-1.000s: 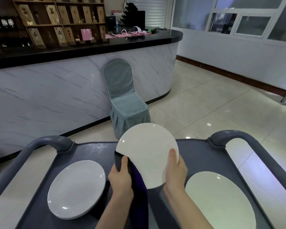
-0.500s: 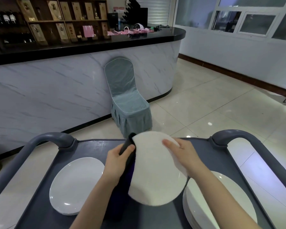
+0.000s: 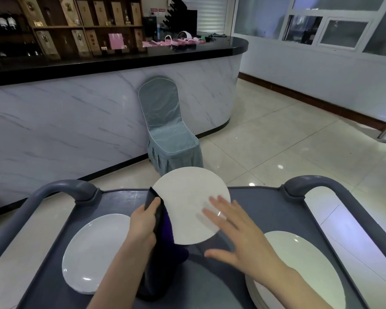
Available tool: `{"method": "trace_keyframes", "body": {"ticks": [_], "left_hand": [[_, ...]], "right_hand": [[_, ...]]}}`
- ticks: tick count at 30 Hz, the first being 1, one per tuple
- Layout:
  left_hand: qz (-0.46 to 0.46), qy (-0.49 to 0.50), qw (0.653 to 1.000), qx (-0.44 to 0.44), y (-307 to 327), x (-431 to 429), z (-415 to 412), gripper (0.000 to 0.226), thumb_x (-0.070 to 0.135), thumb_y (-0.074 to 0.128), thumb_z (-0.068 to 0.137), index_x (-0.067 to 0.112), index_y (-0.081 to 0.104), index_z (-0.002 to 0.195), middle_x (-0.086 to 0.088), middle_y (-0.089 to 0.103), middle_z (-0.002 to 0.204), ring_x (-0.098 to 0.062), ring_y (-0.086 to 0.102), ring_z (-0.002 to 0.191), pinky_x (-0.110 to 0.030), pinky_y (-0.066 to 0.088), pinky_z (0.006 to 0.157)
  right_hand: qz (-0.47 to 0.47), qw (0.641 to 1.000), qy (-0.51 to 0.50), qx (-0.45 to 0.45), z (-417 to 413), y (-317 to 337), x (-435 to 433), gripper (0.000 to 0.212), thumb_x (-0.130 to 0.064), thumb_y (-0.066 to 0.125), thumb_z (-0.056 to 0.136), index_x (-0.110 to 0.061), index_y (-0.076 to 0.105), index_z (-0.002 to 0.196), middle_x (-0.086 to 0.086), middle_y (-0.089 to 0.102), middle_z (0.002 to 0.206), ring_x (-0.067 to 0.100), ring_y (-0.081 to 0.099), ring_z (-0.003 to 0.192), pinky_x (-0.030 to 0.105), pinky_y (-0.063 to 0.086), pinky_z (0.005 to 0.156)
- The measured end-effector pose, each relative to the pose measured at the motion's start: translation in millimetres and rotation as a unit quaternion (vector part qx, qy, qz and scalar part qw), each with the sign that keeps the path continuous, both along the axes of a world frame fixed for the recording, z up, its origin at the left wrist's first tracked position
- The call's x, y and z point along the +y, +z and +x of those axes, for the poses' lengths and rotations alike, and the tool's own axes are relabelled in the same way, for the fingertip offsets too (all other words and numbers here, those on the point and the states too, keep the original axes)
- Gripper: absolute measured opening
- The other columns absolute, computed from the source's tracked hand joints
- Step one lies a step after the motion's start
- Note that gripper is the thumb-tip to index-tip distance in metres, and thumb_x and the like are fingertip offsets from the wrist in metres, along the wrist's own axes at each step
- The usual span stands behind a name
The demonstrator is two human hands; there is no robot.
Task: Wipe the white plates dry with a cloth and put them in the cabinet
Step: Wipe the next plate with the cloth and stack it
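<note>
A white plate [image 3: 187,204] is held on edge above the cart [image 3: 265,208], pinched through a dark cloth [image 3: 164,233] by the left grip [image 3: 143,224]; the right grip [image 3: 243,237] is spread open against its face. Gripped at one rim only, the plate could slip onto the stacked plates [image 3: 303,266].

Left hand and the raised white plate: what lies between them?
The dark cloth, seen in the head view: the left hand grips the plate edge through it.

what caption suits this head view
Left hand grips a round white plate through a dark purple cloth, open right hand spread over its face, above a grey cart.
</note>
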State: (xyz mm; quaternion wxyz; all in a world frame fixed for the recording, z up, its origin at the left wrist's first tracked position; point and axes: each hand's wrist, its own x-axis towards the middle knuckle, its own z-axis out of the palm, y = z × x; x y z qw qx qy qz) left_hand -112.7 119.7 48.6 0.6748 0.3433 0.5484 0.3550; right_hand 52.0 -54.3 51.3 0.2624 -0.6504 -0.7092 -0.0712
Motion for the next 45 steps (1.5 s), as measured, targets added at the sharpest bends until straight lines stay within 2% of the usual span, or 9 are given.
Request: {"method": "trace_keyframes", "body": {"ticks": [6, 10, 14, 17, 21, 25, 33, 40, 45], "left_hand": [[-0.041, -0.079, 0.995, -0.041, 11, 2, -2, 0.014, 0.018, 0.062, 0.092, 0.006, 0.069, 0.092, -0.009, 0.075, 0.072, -0.023, 0.071, 0.061, -0.031, 0.050, 0.058], [-0.045, -0.054, 0.988, -0.138, 20, -4, 4, 0.021, 0.022, 0.050, 0.098, 0.014, 0.062, 0.084, 0.004, 0.071, 0.061, -0.010, 0.068, 0.055, -0.020, 0.052, 0.055], [-0.067, -0.050, 0.981, -0.175, 32, -26, 24, 0.045, 0.060, 0.063, 0.081, 0.020, 0.068, 0.102, -0.005, 0.068, 0.100, -0.024, 0.068, 0.091, -0.041, 0.055, 0.086], [0.204, -0.117, 0.972, -0.028, 29, -47, 43, 0.058, 0.046, 0.046, 0.097, 0.027, 0.032, 0.150, 0.001, 0.029, 0.159, -0.016, 0.024, 0.147, -0.043, 0.019, 0.121], [0.468, -0.164, 0.861, 0.113, 15, -68, 48, 0.061, 0.046, 0.029, 0.090, 0.051, 0.005, 0.146, 0.026, -0.002, 0.159, 0.001, -0.011, 0.147, -0.030, -0.006, 0.120], [0.580, -0.232, 0.751, 0.211, -8, -86, 53, 0.064, 0.032, 0.023, 0.096, 0.045, -0.006, 0.151, 0.018, -0.009, 0.162, -0.011, -0.012, 0.149, -0.048, -0.003, 0.119], [0.393, -0.218, 0.886, 0.114, 17, -59, 57, 0.046, 0.040, 0.021, 0.099, 0.063, 0.003, 0.135, 0.032, -0.001, 0.157, 0.011, -0.013, 0.142, -0.045, -0.005, 0.122], [0.583, -0.287, 0.729, 0.215, 3, -89, 52, 0.057, 0.035, 0.016, 0.097, 0.041, -0.002, 0.151, 0.023, -0.011, 0.160, -0.008, -0.016, 0.148, -0.046, -0.004, 0.120], [0.449, -0.250, 0.848, 0.130, 16, -59, 52, 0.047, 0.028, 0.022, 0.106, 0.050, 0.004, 0.143, 0.031, -0.001, 0.157, 0.009, -0.012, 0.144, -0.042, -0.004, 0.123]], "right_hand": [[0.056, 0.986, 0.050, -0.152, 0, 0, 10, 0.046, -0.015, 0.084, 0.076, -0.021, 0.072, 0.120, 0.000, 0.068, 0.127, 0.023, 0.067, 0.114, 0.035, 0.059, 0.085], [0.043, 0.999, 0.011, 0.002, -14, 8, 8, 0.029, -0.033, 0.064, 0.093, -0.028, 0.071, 0.120, -0.011, 0.069, 0.124, 0.010, 0.066, 0.113, 0.029, 0.059, 0.081], [-0.058, 0.943, -0.016, 0.328, -40, 15, 14, 0.031, -0.035, 0.056, 0.098, -0.027, 0.067, 0.126, -0.021, 0.066, 0.125, -0.004, 0.060, 0.115, 0.018, 0.045, 0.098], [-0.036, 0.853, -0.074, 0.516, -57, 26, 23, 0.032, -0.048, 0.054, 0.094, -0.022, 0.070, 0.084, -0.015, 0.067, 0.080, -0.002, 0.057, 0.073, 0.018, 0.045, 0.066], [0.005, 0.741, -0.137, 0.657, -54, 40, 34, 0.030, -0.041, 0.050, 0.099, -0.032, 0.076, 0.088, -0.005, 0.077, 0.086, 0.005, 0.071, 0.078, 0.015, 0.052, 0.062], [0.037, 0.689, -0.159, 0.707, -50, 53, 43, 0.037, -0.040, 0.046, 0.102, -0.031, 0.079, 0.088, -0.002, 0.078, 0.093, 0.010, 0.074, 0.091, 0.026, 0.054, 0.076], [0.055, 0.721, -0.218, 0.656, -56, 45, 34, 0.044, -0.042, 0.052, 0.097, -0.026, 0.068, 0.060, -0.009, 0.065, 0.057, 0.001, 0.058, 0.050, 0.012, 0.044, 0.048], [0.058, 0.673, -0.183, 0.714, -45, 53, 36, 0.036, -0.041, 0.051, 0.100, -0.027, 0.079, 0.083, 0.001, 0.078, 0.088, 0.011, 0.074, 0.085, 0.025, 0.054, 0.072], [0.052, 0.716, -0.208, 0.664, -54, 43, 26, 0.053, -0.036, 0.053, 0.099, -0.025, 0.059, 0.048, -0.012, 0.057, 0.051, 0.003, 0.049, 0.046, 0.012, 0.040, 0.047]]}}
